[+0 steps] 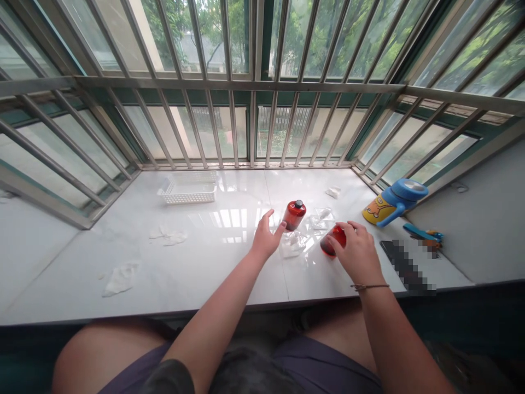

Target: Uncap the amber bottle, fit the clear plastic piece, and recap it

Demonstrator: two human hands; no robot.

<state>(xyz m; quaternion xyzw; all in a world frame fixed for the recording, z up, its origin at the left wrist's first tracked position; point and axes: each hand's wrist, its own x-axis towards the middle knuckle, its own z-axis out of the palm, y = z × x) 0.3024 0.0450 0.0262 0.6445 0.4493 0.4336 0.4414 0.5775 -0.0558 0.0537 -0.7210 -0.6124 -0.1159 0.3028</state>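
Two red see-through bottles stand on the white sill. The farther red bottle (294, 215) is upright with a black cap. Just left of it is my left hand (267, 236), thumb and forefinger spread apart; the thumb tip overlaps the bottle's lower edge, and I cannot tell whether it touches. Nearer to me, my right hand (357, 246) grips the second red bottle (328, 246) from above and the right, hiding its top. Crumpled clear plastic wrappers (293, 244) lie between and behind the bottles.
A white mesh basket (189, 189) sits at the back left. Crumpled white tissues (121, 279) lie on the left side. To the right are a blue and yellow mug (394, 201), a blue strap (414, 231) and a partly blurred dark phone-like object (394, 254). Metal bars (241, 86) border the sill.
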